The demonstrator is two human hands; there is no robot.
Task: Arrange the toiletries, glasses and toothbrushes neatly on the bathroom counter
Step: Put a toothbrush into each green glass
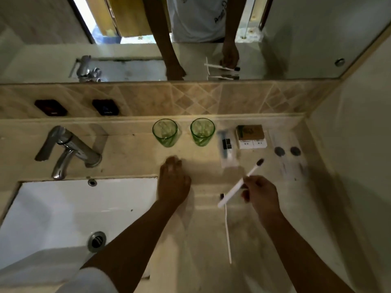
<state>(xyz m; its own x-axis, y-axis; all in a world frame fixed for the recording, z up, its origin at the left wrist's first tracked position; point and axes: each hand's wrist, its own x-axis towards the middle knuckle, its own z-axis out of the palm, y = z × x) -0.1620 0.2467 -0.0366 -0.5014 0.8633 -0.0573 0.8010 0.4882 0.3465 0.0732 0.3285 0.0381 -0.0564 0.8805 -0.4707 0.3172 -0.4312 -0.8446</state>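
Beige stone makes up the counter, with a chrome tap at the left above a white sink and its drain. Two dark plates sit on the tiled wall behind the tap.

The left hand rests palm-down on the counter by the sink's corner, fingers fairly straight and holding nothing. Behind it, near the back ledge, stand two green glasses, upright, side by side and apart.

A second toothbrush lies flat on the counter between the forearms, thin and white, its dark head toward the glasses.

The right hand pinches a white toothbrush near the middle of its handle, lifted off the counter and tilted, the dark bristle head pointing up and to the right.

Beyond it a clear sachet with a dark item inside lies next to a brown box that sits upon two small white boxes. Further right, two flat clear packets with round dark spots lie side by side near the wall.

A mirror above reflects the arms and toothbrushes.
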